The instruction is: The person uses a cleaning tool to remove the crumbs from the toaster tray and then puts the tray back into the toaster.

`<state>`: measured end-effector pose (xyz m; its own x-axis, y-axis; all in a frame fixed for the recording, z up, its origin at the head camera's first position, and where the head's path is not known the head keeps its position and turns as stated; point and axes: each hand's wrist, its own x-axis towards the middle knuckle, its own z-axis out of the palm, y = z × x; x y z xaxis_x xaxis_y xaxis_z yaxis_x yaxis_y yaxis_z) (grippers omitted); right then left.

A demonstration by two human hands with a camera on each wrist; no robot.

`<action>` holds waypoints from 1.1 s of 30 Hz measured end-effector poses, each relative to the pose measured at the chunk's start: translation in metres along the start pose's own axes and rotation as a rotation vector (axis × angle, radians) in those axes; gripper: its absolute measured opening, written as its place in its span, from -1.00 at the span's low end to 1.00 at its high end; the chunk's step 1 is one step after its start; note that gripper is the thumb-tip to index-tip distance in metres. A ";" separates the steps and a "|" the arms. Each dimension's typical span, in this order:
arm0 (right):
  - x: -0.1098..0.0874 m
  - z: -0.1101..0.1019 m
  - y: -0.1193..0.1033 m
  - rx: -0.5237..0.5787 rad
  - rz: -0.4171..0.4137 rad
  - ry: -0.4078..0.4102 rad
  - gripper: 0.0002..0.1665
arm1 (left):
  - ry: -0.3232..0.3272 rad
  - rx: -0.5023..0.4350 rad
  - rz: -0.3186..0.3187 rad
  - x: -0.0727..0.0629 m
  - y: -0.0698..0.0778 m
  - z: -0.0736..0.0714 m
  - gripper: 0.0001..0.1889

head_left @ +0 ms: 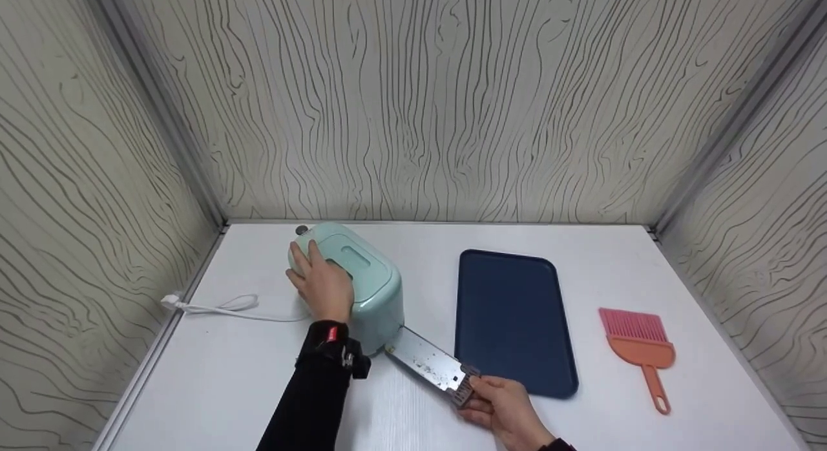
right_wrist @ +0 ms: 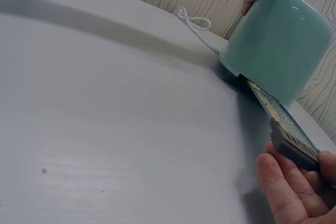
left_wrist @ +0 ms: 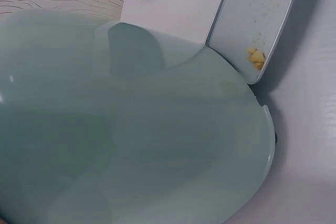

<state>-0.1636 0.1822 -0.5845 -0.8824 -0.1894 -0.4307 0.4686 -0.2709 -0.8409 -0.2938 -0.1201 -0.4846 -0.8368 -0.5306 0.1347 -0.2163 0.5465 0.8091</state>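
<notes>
A mint-green toaster (head_left: 381,309) with a lid on top stands left of the middle of the table. My left hand (head_left: 324,286) rests on it with fingers spread over its left top edge. From the toaster's near end a metal crumb tray (head_left: 423,359) sticks out, partly inside. My right hand (head_left: 507,406) pinches the tray's grey ridged end between thumb and fingers. Yellowish crumbs (left_wrist: 256,57) lie on the tray, also along its length in the right wrist view. The left hand is mostly hidden in the left wrist view, where the toaster body fills much of the picture.
A dark blue tray (head_left: 510,322) lies right of the toaster. Farther right is a small brush (head_left: 643,354) with pink bristles and an orange handle. A white power cord (head_left: 242,305) runs left from the toaster. Small specks (right_wrist: 44,171) dot the white table.
</notes>
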 end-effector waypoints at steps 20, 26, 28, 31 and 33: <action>-0.008 -0.022 -0.016 0.001 -0.021 0.095 -0.48 | 0.003 -0.001 0.021 0.000 -0.002 -0.001 -0.41; -0.006 -0.025 -0.026 0.010 -0.022 0.137 -0.36 | -0.038 -0.086 -0.009 -0.001 -0.001 -0.005 -0.39; -0.006 -0.026 -0.030 0.016 -0.026 0.161 -0.37 | -0.059 -0.123 -0.022 -0.001 -0.001 -0.007 -0.37; -0.005 -0.026 -0.034 0.025 -0.036 0.195 -0.40 | -0.085 -0.144 -0.033 -0.002 -0.002 -0.010 -0.35; -0.004 -0.026 -0.037 0.028 -0.043 0.213 -0.43 | -0.096 -0.133 -0.022 -0.004 -0.004 -0.012 -0.34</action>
<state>-0.1788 0.2178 -0.5607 -0.8893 0.0263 -0.4566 0.4285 -0.3013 -0.8519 -0.2839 -0.1279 -0.4813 -0.8783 -0.4736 0.0661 -0.1720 0.4418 0.8805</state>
